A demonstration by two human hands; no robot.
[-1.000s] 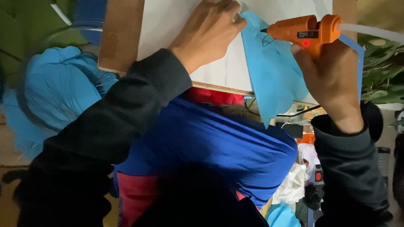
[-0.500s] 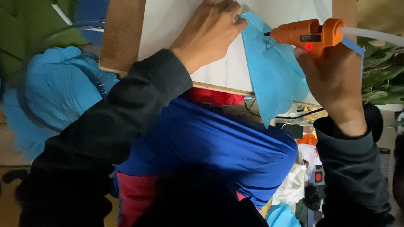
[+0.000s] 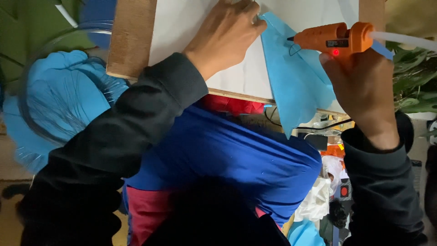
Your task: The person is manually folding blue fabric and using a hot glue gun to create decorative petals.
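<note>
My right hand [image 3: 362, 86] grips an orange glue gun [image 3: 332, 38] with a red light lit and a white glue stick [image 3: 403, 40] out its back. Its nozzle points left, just above a light blue paper piece [image 3: 296, 86]. That paper lies on a white sheet [image 3: 182, 27] over a brown board [image 3: 132, 38]. My left hand [image 3: 225, 34] presses down on the white sheet, with its fingertips at the upper left edge of the blue paper. Both arms wear dark sleeves.
A blue cloth [image 3: 236, 159] with a red part covers my lap below the board. A clear plastic bag of light blue material [image 3: 59, 109] sits at the left. Green leaves [image 3: 416, 86] show at the right. Cables and small clutter [image 3: 327, 182] lie at the lower right.
The glue gun has slid slightly left and down over the blue paper. My left hand stays pressed in the same place.
</note>
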